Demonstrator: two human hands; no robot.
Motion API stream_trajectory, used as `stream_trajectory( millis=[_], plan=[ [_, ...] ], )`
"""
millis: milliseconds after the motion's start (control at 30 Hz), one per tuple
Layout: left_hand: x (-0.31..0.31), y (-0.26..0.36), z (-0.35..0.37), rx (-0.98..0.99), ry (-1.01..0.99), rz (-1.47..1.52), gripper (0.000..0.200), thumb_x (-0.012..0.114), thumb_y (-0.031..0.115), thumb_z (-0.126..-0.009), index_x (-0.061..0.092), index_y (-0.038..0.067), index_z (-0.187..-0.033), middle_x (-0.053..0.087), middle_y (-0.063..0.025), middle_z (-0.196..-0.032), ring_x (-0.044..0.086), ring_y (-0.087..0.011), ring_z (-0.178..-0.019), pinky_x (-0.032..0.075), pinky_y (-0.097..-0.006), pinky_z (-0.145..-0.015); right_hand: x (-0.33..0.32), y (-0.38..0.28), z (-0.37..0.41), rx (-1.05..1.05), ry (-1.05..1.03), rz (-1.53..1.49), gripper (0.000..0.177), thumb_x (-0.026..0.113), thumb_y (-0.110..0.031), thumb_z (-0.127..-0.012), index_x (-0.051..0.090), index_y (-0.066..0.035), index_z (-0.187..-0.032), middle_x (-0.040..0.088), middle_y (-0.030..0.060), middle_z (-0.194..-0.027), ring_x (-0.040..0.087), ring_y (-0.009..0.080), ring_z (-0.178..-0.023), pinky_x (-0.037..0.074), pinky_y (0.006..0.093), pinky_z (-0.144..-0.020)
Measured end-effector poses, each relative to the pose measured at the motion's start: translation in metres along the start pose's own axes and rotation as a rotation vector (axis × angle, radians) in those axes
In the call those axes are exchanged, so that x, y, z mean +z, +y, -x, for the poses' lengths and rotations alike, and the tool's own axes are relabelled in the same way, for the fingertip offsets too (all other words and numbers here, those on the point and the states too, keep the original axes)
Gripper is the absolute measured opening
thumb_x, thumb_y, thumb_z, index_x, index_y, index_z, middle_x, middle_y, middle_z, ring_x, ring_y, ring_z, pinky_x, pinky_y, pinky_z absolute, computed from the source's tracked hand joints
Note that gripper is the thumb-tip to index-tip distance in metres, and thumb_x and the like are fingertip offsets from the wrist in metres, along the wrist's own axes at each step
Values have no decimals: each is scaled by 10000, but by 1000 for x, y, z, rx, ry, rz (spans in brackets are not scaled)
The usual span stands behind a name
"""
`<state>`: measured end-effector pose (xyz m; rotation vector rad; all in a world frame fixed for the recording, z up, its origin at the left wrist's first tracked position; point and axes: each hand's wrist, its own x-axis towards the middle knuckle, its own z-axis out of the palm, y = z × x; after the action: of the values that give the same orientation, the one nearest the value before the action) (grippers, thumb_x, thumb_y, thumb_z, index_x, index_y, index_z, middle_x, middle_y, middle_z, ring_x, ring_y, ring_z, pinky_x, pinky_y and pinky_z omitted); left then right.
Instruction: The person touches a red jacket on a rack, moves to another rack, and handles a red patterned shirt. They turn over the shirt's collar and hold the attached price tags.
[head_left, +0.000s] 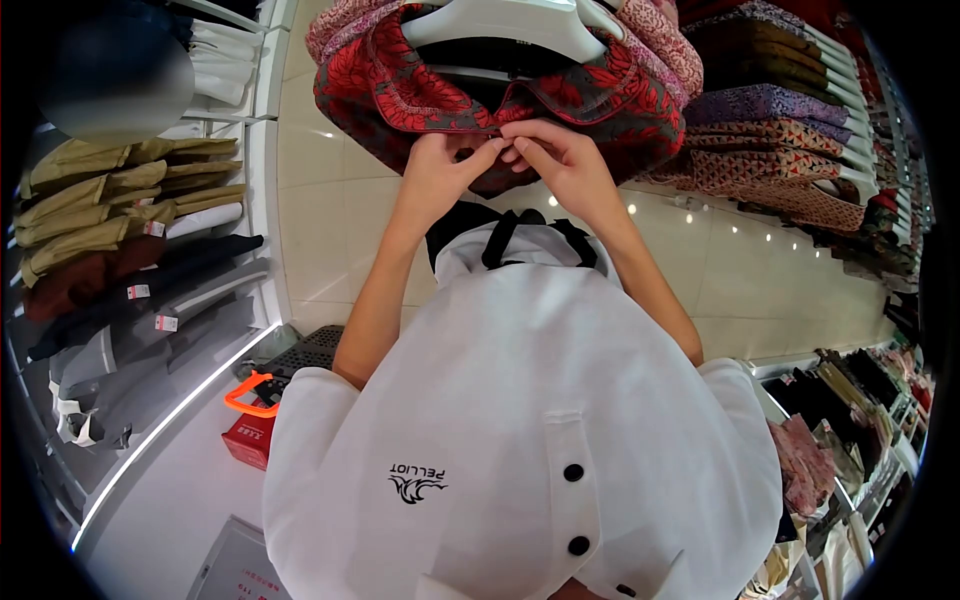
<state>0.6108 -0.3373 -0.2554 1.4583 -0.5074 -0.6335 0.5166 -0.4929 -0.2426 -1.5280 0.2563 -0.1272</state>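
A red and dark grey floral shirt (400, 85) hangs on a white hanger (500, 25) at the top of the head view. My left hand (440, 175) pinches the front edge of the shirt just below its collar. Close beside it, my right hand (565, 165) has its thumb and fingers closed on the same edge, near the collar opening. The fingertips of both hands almost meet there. Whatever small part of the shirt sits between them is hidden. Pink patterned garments (660, 50) hang right behind the shirt.
Shelves on the left hold folded trousers (90, 190) with price tags. Racks of patterned garments (770, 150) line the right side. A red box (248, 438) and a black basket with an orange handle (250, 395) stand at lower left. Tiled floor (740, 260) runs between.
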Motion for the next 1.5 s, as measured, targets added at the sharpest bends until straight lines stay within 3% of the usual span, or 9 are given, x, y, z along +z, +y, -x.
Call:
stream_trajectory(
  millis=[300, 467, 533, 667, 900, 1067, 1267, 1367, 1500],
  plan=[
    [0, -25, 7, 23, 95, -100, 244, 662, 78, -782, 590, -16, -995, 656, -86, -907, 630, -160, -859, 485, -308, -812, 5, -69, -14, -704, 84, 539, 271, 535, 109, -787, 639, 11, -1017, 645, 157, -971, 654, 265, -833, 549, 333, -750],
    [-1, -36, 11, 157, 97, -305, 268, 676, 100, -750, 580, 5, -981, 639, -134, -897, 619, -267, -833, 475, -359, -789, 13, -84, -56, -186, -404, 1296, 269, 632, -71, -723, 678, -18, -983, 651, 224, -949, 653, 318, -915, 541, 389, -738],
    [3, -27, 12, 166, 148, -506, 254, 685, 116, -751, 589, 12, -961, 644, -157, -893, 612, -327, -831, 471, -388, -780, 16, -78, -79, -173, -523, 1364, 266, 589, -47, -714, 671, -10, -964, 656, 205, -917, 647, 337, -885, 528, 418, -741],
    [5, -40, 13, 258, 150, -215, 231, 684, 56, -744, 597, 6, -953, 658, -127, -875, 625, -276, -785, 485, -364, -729, 20, -67, -110, 195, -867, 1315, 278, 573, -70, -710, 660, 14, -961, 670, 210, -896, 652, 348, -847, 511, 431, -718],
    [7, -32, 15, 307, 165, -341, 264, 705, 83, -738, 593, 6, -964, 619, -143, -879, 596, -310, -814, 477, -386, -757, 12, -20, -132, 293, -1336, 1308, 326, 585, -115, -698, 651, 13, -991, 674, 203, -904, 644, 326, -838, 493, 406, -698],
    [1, -28, 10, 315, 107, -392, 272, 696, 75, -747, 585, 5, -985, 601, -174, -918, 584, -338, -832, 475, -406, -755, 0, -9, -116, 154, -969, 1257, 331, 632, -251, -755, 656, -50, -1016, 675, 172, -984, 634, 361, -931, 516, 405, -783],
    [-4, -28, 4, 278, 200, -375, 299, 678, 74, -767, 571, 1, -1036, 601, -186, -936, 586, -348, -815, 478, -410, -744, 22, -61, -79, 49, -410, 1409, 304, 585, -45, -757, 636, -7, -1055, 656, 158, -1045, 659, 349, -873, 543, 416, -735],
    [2, -24, 0, 234, 240, -311, 323, 678, 79, -773, 565, -1, -1064, 600, -188, -938, 590, -346, -817, 479, -405, -744, 19, -49, -42, -344, -125, 1007, 380, 584, 31, -739, 598, -8, -1116, 612, 156, -1148, 646, 364, -865, 547, 408, -732],
    [7, -31, 2, 219, 283, -302, 336, 686, 79, -779, 556, -11, -1076, 602, -170, -948, 607, -292, -834, 494, -370, -731, 20, -32, -9, -501, 49, 821, 481, 591, 71, -752, 559, -36, -1220, 562, 138, -1255, 620, 337, -973, 552, 386, -785]
  ],
)
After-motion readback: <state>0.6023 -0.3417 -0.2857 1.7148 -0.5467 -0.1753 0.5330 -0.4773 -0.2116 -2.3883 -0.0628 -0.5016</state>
